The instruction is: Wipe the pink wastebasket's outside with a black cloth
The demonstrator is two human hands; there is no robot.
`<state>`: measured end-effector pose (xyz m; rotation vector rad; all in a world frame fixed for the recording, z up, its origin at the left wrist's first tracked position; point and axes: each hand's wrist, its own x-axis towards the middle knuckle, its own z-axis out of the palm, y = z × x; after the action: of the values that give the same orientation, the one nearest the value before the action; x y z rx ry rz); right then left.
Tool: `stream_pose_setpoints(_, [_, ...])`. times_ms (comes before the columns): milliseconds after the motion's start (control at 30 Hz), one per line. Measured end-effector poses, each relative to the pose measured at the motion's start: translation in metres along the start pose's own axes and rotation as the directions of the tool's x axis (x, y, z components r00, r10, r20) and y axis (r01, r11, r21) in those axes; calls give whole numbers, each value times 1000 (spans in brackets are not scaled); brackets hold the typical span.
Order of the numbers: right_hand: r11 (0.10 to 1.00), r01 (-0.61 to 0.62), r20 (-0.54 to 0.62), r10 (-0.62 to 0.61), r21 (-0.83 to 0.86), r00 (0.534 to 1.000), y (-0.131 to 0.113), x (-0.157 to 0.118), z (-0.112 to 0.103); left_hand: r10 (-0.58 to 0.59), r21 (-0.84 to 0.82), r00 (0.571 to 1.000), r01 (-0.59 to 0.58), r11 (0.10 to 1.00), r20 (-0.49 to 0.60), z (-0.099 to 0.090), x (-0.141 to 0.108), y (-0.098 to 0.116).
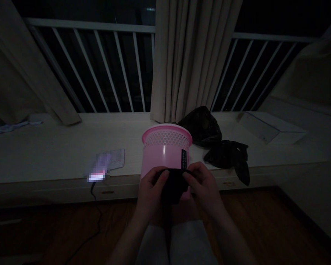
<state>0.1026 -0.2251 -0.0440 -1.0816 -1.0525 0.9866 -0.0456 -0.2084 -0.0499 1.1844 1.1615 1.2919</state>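
Note:
My left hand (153, 188) and my right hand (204, 186) pinch the top edge of a black garbage bag (174, 187) between thumbs and fingers. The bag hangs down, still narrow and folded, and its details are lost in the dark. Just behind it stands a pink garbage bin (156, 156), upright, with a latticed band under its rim and a black label on its side. The bag and my hands cover the lower part of the bin.
Two crumpled black plastic bags (202, 127) lie on the pale ledge (63, 147), right of the bin. Farther right is a white box (273, 127). A lit, blurred device (99, 169) with a cable (99, 217) rests left, beside a paper (117, 158). Curtains (193, 55) and railings stand behind.

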Motion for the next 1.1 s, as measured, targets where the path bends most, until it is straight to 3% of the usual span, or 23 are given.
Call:
stream_pose_setpoints(100, [999,-40,-16,40,-12,999,2,-3,3,0,-2,1000,0,1000,10,-1,0,0])
stream_pose_setpoints(233, [994,-39,3,40,-105,999,3,-3,5,57,10,996,-56,998,-69,0,0,3])
stream_pose_setpoints(333, [982,49,-32,-56,-184,998,3,-1,3,71,-3,994,-72,997,-88,-1,3,0])
stream_pose_setpoints(433, [937,204,-70,-233,-285,970,3,-3,-1,43,-75,993,-52,996,-114,-6,7,-8])
stream_pose_setpoints(567, [823,423,157,-393,-380,906,5,-11,1,-13,-201,992,-13,980,-125,-9,10,-15])
stream_pose_setpoints(667, [805,463,219,-409,-370,886,9,-14,5,-23,-208,997,8,978,-72,-6,8,-13])
stream_pose_setpoints(833, [823,395,55,-410,-408,911,14,-9,8,207,3,965,-210,978,-160,-3,-2,-7])
stream_pose_setpoints(900, [821,381,9,-417,-425,909,13,-8,8,324,167,938,-303,938,-120,-4,-8,-5])
stream_pose_setpoints(967, [828,369,-11,-412,-423,911,12,-8,10,394,293,919,-376,879,0,-6,-12,-6])
stream_pose_setpoints(1100, [873,346,-8,-371,-343,929,9,-9,12,348,314,923,-384,868,167,-8,-15,-9])
